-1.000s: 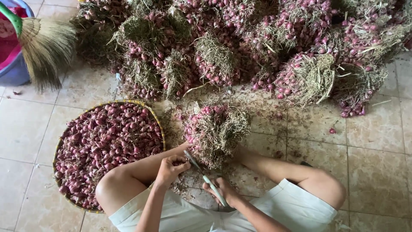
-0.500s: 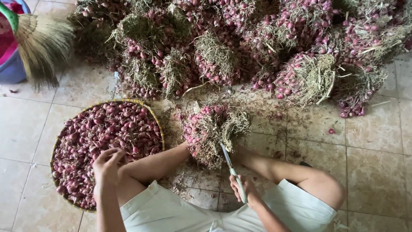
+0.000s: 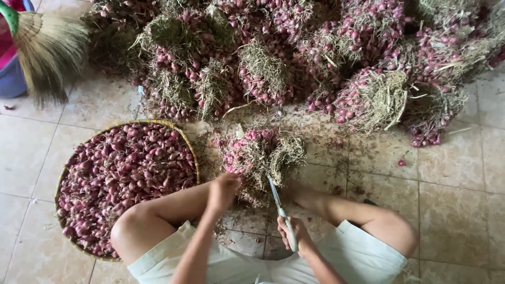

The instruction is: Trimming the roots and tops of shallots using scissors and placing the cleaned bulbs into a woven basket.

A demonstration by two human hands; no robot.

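1. Many tied shallot bundles make up the pile (image 3: 294, 58) across the far side of the floor (image 3: 452, 173), dry tops and roots on, from far left to far right. This untrimmed stock is by far the larger share, so I judge most of the work lies ahead.
2. One round basket (image 3: 126, 184) at near left, beside the left knee, is heaped nearly to its rim with loose trimmed bulbs. That is the finished part.
3. One bundle (image 3: 258, 158) lies alone between the knees, near the pile but apart from it. It looks only partly stripped, with many bulbs attached.
4. One broom (image 3: 50, 50) lies at far left, its handle cut off by the edge, next to a blue and pink tub (image 3: 13, 63) that is mostly out of view.
5. Left hand (image 3: 223, 190) is closed on the near left edge of the bundle; whether it pinches one bulb or a tuft of stems I cannot tell, since its fingers are turned away.
6. Right hand (image 3: 292, 234) is wrapped tight round the handles of the scissors (image 3: 279, 208), blades pointing far into the bundle's roots. Whether the blades are parted is hard to make out.
7. Loose skins and one stray bulb (image 3: 402, 163) dot the tiles at right.
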